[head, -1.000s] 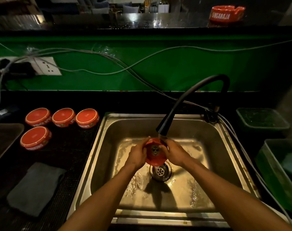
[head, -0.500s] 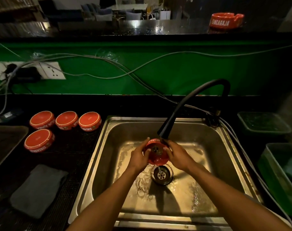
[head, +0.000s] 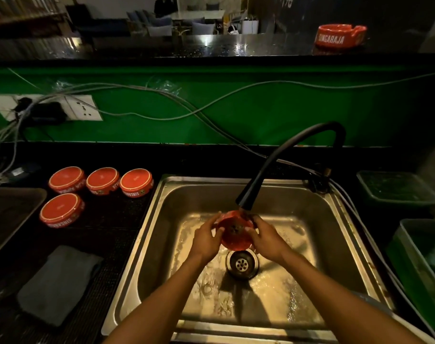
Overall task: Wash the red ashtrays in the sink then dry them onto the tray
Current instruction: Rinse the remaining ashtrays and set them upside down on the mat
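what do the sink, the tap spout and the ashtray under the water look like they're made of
Sink: likely stainless steel, brushed, with dull silvery reflections and a pressed rim.
Tap spout: matte black and smoothly bent, perhaps a rubber or silicone hose; uncertain.
Ashtray, held by left hand and right hand: glossy red, probably glazed ceramic or melamine; cannot tell which.

This is the working side of a bar or café, at its wash-up station. A steel sink with a black gooseneck tap is set in a dark counter. Left of the held ashtray, four branded ashtrays lie upside down, with a cloth nearer and a tray further left. Far beyond, a raised bar top carries another ashtray marked SINGARAJA, with lounge seats and a table behind it.
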